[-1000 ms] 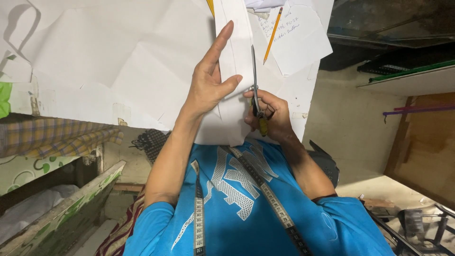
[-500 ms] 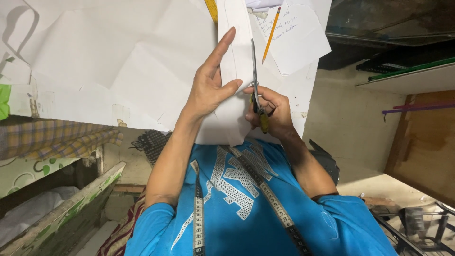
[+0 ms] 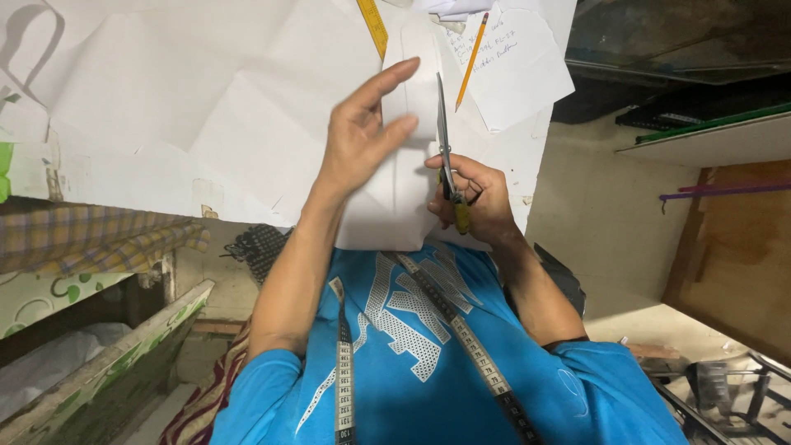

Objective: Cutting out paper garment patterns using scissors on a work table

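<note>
A person in a bright blue T-shirt [image 3: 428,363], seen from their own head looking down, cuts white paper at a tabletop [image 3: 165,107] covered with large creased white sheets. The left hand [image 3: 362,136] lies flat, palm down, on a folded strip of white paper [image 3: 395,198], fingers [image 3: 387,82] stretched straight and close together and thumb spread toward the blades, apparently to pin the strip so it does not shift; it presses rather than grips. The right hand [image 3: 474,194] is curled closed around the yellow-green handles of a pair of scissors [image 3: 445,140], whose narrow metal blades point away from the body along the strip's right edge, just beside the left thumb. Both forearms reach forward from the chest, elbows bent and angled outward. A measuring tape [image 3: 449,321] hangs around the neck, its two ends trailing down the shirt. Farther along the tabletop lie a yellow pencil [image 3: 472,62] on a handwritten note sheet [image 3: 519,66] and the end of a yellow ruler [image 3: 372,25]. Checked cloth [image 3: 91,239] hangs at the left edge.
</note>
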